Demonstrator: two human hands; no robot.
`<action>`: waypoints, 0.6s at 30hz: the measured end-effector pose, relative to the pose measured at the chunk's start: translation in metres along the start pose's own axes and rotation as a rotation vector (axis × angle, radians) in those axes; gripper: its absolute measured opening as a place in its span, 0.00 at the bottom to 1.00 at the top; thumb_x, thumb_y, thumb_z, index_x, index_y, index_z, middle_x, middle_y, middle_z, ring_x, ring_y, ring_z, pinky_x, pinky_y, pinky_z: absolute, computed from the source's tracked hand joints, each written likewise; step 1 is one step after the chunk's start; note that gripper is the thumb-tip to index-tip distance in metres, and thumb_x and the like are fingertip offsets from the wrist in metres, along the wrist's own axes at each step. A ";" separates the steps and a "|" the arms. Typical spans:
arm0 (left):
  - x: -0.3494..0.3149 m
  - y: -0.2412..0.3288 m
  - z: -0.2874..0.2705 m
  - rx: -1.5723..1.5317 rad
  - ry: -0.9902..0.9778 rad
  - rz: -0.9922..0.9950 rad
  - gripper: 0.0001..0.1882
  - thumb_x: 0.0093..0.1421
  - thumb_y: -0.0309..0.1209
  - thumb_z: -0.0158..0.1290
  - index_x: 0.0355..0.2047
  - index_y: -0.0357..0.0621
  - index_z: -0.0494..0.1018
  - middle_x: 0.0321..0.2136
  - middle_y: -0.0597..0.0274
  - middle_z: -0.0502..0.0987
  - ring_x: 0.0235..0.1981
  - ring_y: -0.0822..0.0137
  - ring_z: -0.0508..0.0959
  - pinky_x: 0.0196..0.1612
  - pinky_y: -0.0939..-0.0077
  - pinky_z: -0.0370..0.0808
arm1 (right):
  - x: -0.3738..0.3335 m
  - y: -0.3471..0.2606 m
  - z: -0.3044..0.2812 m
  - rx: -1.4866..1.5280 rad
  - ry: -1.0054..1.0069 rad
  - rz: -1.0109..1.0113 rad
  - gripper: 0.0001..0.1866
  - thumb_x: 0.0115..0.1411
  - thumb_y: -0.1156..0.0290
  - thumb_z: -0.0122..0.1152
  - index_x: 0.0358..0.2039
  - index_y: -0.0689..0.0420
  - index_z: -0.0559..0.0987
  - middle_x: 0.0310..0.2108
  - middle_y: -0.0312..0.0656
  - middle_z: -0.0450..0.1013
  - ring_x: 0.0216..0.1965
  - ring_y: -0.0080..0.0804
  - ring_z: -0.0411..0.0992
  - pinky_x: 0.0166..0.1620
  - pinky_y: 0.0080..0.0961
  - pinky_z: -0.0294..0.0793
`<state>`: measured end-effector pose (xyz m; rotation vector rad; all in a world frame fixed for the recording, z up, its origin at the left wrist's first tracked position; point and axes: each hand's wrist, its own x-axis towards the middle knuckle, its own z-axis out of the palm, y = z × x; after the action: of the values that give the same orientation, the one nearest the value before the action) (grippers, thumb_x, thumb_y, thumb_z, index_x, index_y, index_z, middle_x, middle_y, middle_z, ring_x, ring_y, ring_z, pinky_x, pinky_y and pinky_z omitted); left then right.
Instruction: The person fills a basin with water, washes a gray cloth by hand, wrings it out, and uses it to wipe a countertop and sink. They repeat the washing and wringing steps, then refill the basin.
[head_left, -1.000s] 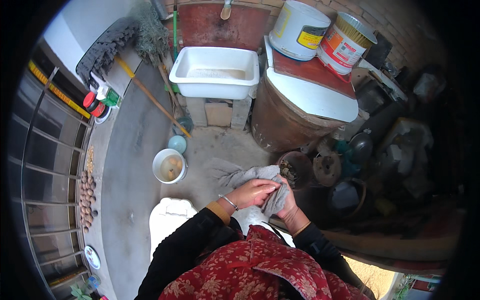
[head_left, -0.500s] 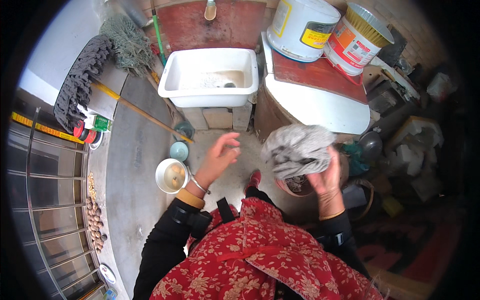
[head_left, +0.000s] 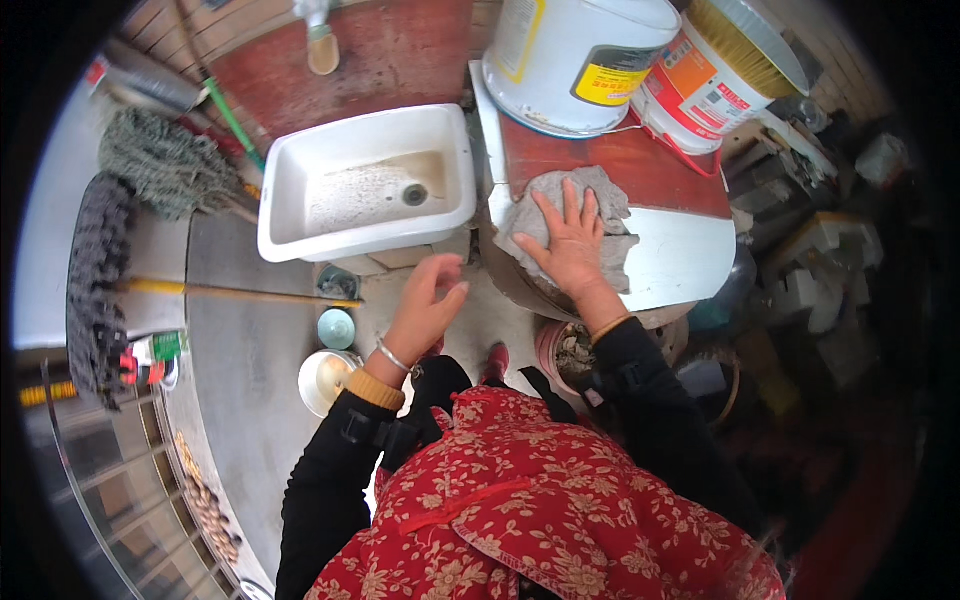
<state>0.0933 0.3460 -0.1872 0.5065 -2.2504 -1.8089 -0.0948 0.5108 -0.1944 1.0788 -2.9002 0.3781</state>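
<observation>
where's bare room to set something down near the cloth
The white board has bare room right of the grey cloth and right hand, in front of the red panel. The panel's far side is crowded: white bucket, orange-labelled bucket.

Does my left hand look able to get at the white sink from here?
Probably yes: your left hand looks empty and close to the white sink, with nothing visible between them, though depth is uncertain.

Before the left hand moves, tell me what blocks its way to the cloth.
Nothing visible blocks the left hand; only open space shows between it and the cloth. The right hand lies spread on the cloth, covering part of it.
</observation>
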 end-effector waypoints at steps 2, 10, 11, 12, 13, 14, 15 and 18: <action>0.028 0.005 -0.003 0.239 -0.052 0.168 0.24 0.54 0.29 0.58 0.52 0.40 0.69 0.49 0.48 0.70 0.50 0.50 0.71 0.52 0.62 0.71 | -0.001 -0.010 0.009 0.030 0.054 0.016 0.36 0.57 0.44 0.60 0.65 0.37 0.64 0.71 0.47 0.45 0.70 0.58 0.41 0.66 0.59 0.44; 0.098 -0.004 0.028 0.705 -0.254 0.534 0.34 0.50 0.25 0.59 0.57 0.29 0.62 0.59 0.44 0.62 0.62 0.47 0.62 0.64 0.58 0.60 | -0.037 0.014 0.007 -0.015 0.025 0.141 0.30 0.62 0.59 0.56 0.65 0.43 0.63 0.71 0.43 0.46 0.71 0.50 0.44 0.67 0.44 0.51; 0.100 -0.008 0.029 0.734 -0.238 0.606 0.34 0.49 0.24 0.58 0.57 0.29 0.62 0.59 0.43 0.63 0.62 0.47 0.61 0.65 0.58 0.60 | -0.048 0.020 0.009 -0.020 0.069 0.150 0.30 0.62 0.60 0.56 0.65 0.44 0.63 0.71 0.43 0.47 0.71 0.50 0.44 0.67 0.44 0.51; 0.099 -0.012 0.028 0.782 -0.240 0.631 0.34 0.49 0.24 0.57 0.57 0.28 0.62 0.59 0.43 0.63 0.63 0.47 0.61 0.65 0.58 0.59 | -0.060 0.030 0.005 -0.061 0.074 0.235 0.31 0.62 0.62 0.55 0.66 0.45 0.61 0.70 0.45 0.47 0.70 0.50 0.46 0.67 0.44 0.52; 0.100 -0.016 0.028 0.840 -0.242 0.642 0.34 0.49 0.23 0.56 0.58 0.28 0.62 0.59 0.43 0.63 0.63 0.47 0.61 0.65 0.57 0.58 | -0.072 0.044 0.001 -0.126 0.109 0.305 0.32 0.62 0.64 0.55 0.66 0.47 0.60 0.69 0.48 0.49 0.69 0.51 0.48 0.68 0.43 0.52; 0.102 -0.018 0.026 0.777 -0.264 0.635 0.34 0.49 0.22 0.54 0.59 0.27 0.61 0.61 0.42 0.62 0.64 0.46 0.60 0.67 0.57 0.57 | -0.082 0.063 -0.006 -0.132 0.094 0.434 0.32 0.62 0.65 0.55 0.66 0.47 0.60 0.69 0.50 0.50 0.69 0.52 0.49 0.68 0.42 0.52; 0.103 -0.019 0.025 0.815 -0.305 0.621 0.35 0.49 0.23 0.55 0.59 0.28 0.60 0.61 0.43 0.61 0.64 0.47 0.60 0.67 0.58 0.57 | -0.089 0.080 -0.014 -0.132 0.124 0.515 0.32 0.62 0.65 0.54 0.66 0.48 0.60 0.68 0.51 0.51 0.68 0.52 0.49 0.68 0.42 0.52; 0.109 -0.016 0.021 0.861 -0.349 0.664 0.38 0.48 0.25 0.59 0.60 0.29 0.59 0.61 0.43 0.61 0.63 0.47 0.60 0.66 0.59 0.58 | -0.086 0.104 -0.022 -0.195 0.125 0.833 0.30 0.62 0.64 0.51 0.65 0.52 0.61 0.67 0.53 0.52 0.68 0.53 0.50 0.69 0.42 0.50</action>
<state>-0.0126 0.3190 -0.2125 -0.4584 -2.8742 -0.5983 -0.0978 0.6472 -0.2048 -0.2119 -3.0287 0.1466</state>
